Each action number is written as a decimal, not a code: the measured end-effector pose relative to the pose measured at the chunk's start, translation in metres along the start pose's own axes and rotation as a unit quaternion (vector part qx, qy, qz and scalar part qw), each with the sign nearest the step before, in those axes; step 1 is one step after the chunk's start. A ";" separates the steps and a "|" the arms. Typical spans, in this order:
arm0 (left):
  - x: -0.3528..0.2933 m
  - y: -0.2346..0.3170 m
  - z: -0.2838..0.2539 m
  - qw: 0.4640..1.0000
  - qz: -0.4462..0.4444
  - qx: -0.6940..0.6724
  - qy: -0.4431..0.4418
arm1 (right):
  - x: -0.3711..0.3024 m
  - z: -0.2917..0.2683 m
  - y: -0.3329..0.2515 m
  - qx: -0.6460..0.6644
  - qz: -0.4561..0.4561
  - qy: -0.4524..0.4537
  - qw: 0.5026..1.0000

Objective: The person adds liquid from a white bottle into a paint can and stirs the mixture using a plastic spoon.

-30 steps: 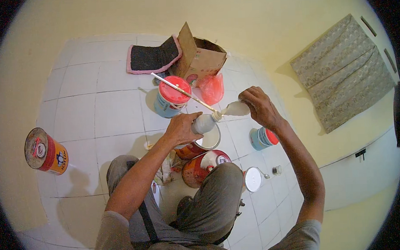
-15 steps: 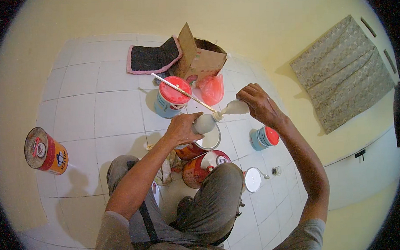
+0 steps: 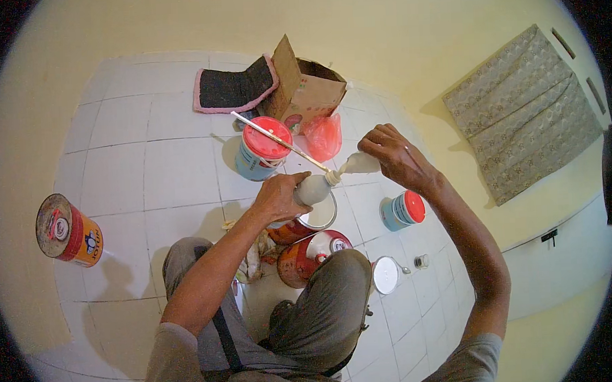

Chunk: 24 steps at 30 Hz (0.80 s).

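the red can (image 3: 289, 233), its top open, stands on the floor (image 3: 175, 176) at six o'clock beneath the left hand (image 3: 282, 197), whose grip wraps the pale bottle (image 3: 313, 190); at the bottle's two o'clock, the right hand (image 3: 402, 161) pinches a pale vessel (image 3: 361, 163). bottle and vessel are already brought neck to end, parting and setting down not yet done; i cannot tell what has passed between. since earlier, the right elbow (image 3: 491, 284) has swung toward three o'clock, the right hand slightly toward eleven.

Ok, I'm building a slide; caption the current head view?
Over a tiled floor, left hand holds a pale bottle, right hand a pale tapered container near the bottle's neck.
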<state>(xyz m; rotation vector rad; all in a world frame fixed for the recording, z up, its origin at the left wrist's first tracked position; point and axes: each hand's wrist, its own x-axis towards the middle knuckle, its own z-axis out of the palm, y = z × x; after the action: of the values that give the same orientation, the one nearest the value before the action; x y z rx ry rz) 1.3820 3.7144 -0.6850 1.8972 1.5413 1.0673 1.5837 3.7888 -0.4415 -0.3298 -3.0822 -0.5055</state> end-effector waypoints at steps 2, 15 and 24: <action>0.000 0.000 0.001 1.000 0.001 -0.004 0.001 | 0.002 -0.002 -0.001 0.004 -0.010 -0.003 1.000; -0.001 -0.004 0.001 0.999 0.006 -0.036 0.011 | 0.012 -0.003 0.001 -0.025 -0.050 -0.023 0.998; -0.001 -0.008 0.004 0.999 0.013 -0.035 0.023 | 0.016 -0.002 0.002 -0.037 -0.063 -0.031 0.997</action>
<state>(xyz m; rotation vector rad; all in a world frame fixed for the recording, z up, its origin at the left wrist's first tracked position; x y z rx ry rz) 1.3802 3.7162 -0.6935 1.8625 1.4890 1.1684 1.5687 3.7933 -0.4382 -0.1531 -3.1641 -0.6257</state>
